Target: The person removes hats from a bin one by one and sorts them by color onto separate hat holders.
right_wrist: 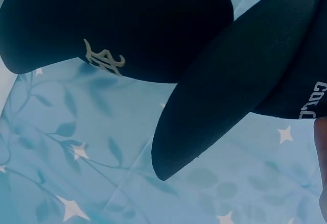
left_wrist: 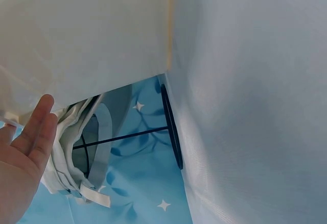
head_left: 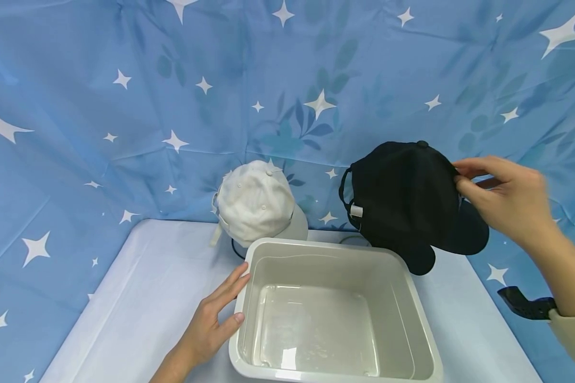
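Observation:
At the back right my right hand (head_left: 515, 194) pinches the edge of a black baseball cap (head_left: 469, 229). White lettering shows on the cap's front in the right wrist view, close to the fingers. A second black cap (right_wrist: 127, 25) with a pale emblem overlaps it there. My left hand (head_left: 211, 316) rests straight fingers against the left side of a light grey plastic basin (head_left: 311, 330). Behind the basin a white cap (head_left: 256, 202) sits on a black wire stand (left_wrist: 122, 136), its brim pointing right.
The basin stands on a white-covered table (head_left: 139, 298), hiding the foot of the white cap's stand in the head view. A thin ring (head_left: 354, 240) shows behind its far rim. Blue star-patterned cloth (head_left: 211, 106) hangs directly behind the table.

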Available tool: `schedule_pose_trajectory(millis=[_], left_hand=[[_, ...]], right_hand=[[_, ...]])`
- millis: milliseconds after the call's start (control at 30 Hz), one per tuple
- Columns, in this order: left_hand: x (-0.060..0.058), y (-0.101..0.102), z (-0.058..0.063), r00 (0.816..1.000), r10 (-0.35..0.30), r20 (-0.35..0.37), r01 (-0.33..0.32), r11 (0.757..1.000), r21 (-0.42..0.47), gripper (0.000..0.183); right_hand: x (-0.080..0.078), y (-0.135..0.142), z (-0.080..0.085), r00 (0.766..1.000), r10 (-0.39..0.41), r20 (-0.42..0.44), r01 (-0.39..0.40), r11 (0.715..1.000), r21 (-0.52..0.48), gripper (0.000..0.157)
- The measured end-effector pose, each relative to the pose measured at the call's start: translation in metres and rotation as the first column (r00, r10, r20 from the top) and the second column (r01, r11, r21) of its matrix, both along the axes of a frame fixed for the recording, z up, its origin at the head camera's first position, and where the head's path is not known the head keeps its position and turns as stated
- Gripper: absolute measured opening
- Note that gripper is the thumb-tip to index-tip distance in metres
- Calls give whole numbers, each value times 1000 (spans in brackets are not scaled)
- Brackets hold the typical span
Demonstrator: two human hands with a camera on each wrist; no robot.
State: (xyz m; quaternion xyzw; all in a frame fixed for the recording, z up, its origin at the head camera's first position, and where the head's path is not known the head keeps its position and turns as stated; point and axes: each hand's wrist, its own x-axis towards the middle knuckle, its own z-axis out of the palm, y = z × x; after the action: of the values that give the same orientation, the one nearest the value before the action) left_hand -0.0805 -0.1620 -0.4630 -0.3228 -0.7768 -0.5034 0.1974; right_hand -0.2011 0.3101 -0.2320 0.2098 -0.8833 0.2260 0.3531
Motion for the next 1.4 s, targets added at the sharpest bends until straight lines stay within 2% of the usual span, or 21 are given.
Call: schedule_pose_trajectory(millis=[133,300,800,1167,1400], left_hand=[[0,0,0,1000,-2,-5,2,1000,0,63],[0,0,0,1000,1,2,-1,1000,-3,63],[0,0,-2,1000,4,4,-4,1000,-3,64],[-1,0,-1,1000,5,13,-5,1000,-7,63],[0,0,-1,1000,8,16,-8,1000,-4,63]], right_hand=[[-8,5,-8,1000,9,10,-9,1000,-6,26],[-15,9,-19,1000,-17,25,17,1000,18,25],[-25,21,-47,997,-53,56,54,998,-18,23],[-31,29,-62,987,-92,131,97,995,-32,24],[-34,30,-72,984,-91,154,98,995,-36,24]])
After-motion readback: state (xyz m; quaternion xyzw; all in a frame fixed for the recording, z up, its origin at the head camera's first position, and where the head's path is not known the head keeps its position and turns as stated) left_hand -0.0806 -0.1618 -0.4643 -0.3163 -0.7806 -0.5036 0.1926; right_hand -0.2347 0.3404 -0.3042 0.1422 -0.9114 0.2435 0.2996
